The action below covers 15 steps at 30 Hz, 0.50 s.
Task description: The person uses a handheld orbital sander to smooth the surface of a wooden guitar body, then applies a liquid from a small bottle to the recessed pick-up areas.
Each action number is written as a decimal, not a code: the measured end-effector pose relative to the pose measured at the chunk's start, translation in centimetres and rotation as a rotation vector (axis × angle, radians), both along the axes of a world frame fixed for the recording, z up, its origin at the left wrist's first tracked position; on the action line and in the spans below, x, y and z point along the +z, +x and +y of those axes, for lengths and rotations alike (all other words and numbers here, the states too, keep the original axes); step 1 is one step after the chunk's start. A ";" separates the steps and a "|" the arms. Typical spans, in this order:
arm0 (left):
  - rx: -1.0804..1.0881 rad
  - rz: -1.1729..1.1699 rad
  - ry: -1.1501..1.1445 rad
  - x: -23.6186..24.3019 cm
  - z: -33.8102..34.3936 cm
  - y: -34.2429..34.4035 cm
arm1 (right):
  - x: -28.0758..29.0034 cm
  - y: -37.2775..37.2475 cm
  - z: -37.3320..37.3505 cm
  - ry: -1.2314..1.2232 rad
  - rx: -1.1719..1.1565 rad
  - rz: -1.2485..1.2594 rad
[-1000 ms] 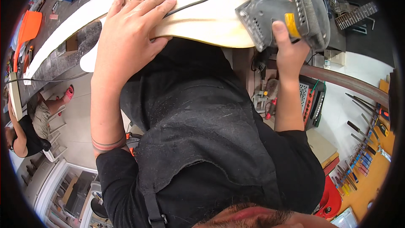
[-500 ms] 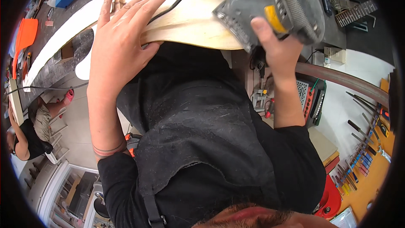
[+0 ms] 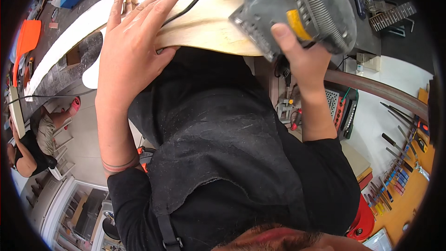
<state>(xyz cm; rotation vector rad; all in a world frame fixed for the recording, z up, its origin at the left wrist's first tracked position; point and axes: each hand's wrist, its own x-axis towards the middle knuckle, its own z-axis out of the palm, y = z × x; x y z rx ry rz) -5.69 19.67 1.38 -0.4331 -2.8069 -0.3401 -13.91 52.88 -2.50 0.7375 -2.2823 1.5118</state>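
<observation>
Sander [image 3: 274, 7] had shifted leftward since the earlier frame, the right hand [image 3: 307, 60] gripping it at upper right; pale wooden piece [image 3: 204, 32], upper centre, lay left of that grip, lower edge crosswise, under the flat, spread left hand [image 3: 132, 42].

The piece of pale wood [image 3: 209, 32] lies with its broad face up and passes out of view at the top. Its near edge is smoothly curved, and toward its left there are cut-outs with thin darker stripes. The grey power tool [image 3: 269, 4], with a yellow patch and a ridged side, is slanted over the right part, slightly blurred.
</observation>
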 end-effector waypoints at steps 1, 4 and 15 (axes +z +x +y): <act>-0.001 -0.005 0.017 0.0 0.0 0.0 | 0.2 0.6 -0.3 -0.008 0.026 0.011; 0.003 -0.020 0.018 0.1 0.0 -0.1 | 0.7 0.2 -0.3 0.046 0.073 0.024; 0.014 -0.011 0.044 0.1 0.4 0.0 | 0.2 -7.7 2.5 0.065 -0.100 -0.056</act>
